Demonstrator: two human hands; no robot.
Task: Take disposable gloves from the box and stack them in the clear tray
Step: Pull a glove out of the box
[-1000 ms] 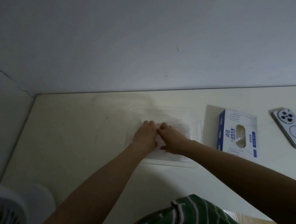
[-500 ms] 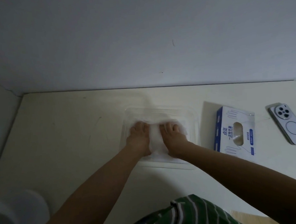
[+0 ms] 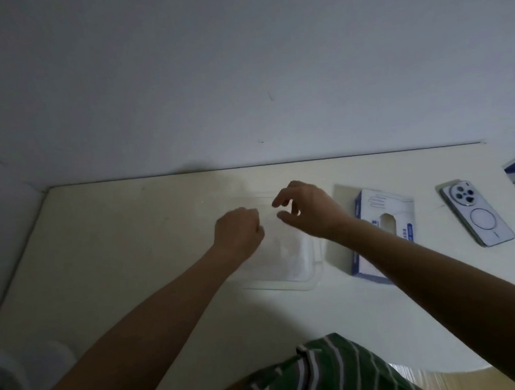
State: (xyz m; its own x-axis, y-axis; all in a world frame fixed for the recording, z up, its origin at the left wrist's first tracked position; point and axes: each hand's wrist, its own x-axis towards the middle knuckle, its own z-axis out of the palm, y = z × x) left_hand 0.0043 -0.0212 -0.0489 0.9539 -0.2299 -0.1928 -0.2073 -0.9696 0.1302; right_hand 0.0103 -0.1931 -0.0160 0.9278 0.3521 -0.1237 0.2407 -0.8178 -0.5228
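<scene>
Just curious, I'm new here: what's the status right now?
Left hand, right hand over tray, grip unclear. Gloves stacked inside. Box beside, nothing blocking.

Pale table bears clear tray, glove box, phone

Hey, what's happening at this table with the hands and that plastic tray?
Someone is stacking thin disposable gloves from the white and blue cardboard box into the clear plastic tray beside it on the cream table. Both hands hover above the tray, the left hand curled, the right hand loosely bent. A filmy pile of gloves lies in the tray; whether either hand holds one is too faint to tell.
</scene>
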